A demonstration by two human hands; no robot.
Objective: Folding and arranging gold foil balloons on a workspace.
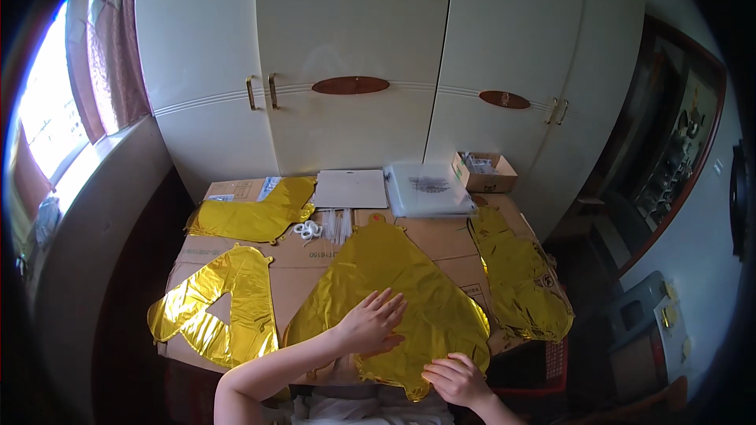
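Where the far side of the cardboard-covered worktop (pixel 437 236) meets the pale cabinet (pixel 354 31), things stand close together: a light grey board (pixel 350 189), a clear plastic container (pixel 429 189) and a small open carton (pixel 496 182) of packets. In front of the board lie white rings (pixel 308 230) and, just beside them, a bundle of thin white sticks (pixel 339 226). A bent gold foil piece (pixel 244 220) fills the far left corner, a gold foil piece with a triangular hole (pixel 252 283) lies nearer on the left, and a crumpled gold foil piece (pixel 520 275) runs along the right edge.

Bare cardboard shows on either side of the upper part of the large gold foil piece (pixel 386 264), but the gaps narrow toward the person. This large piece lies in the middle, its broad end at the near edge, above the person's lap.

Palm down, the left hand (pixel 374 321) spreads its fingers over the middle of the large piece, gripping nothing visible. The right hand (pixel 457 378), fingers bent, touches its near right margin; whether it pinches the foil cannot be told.
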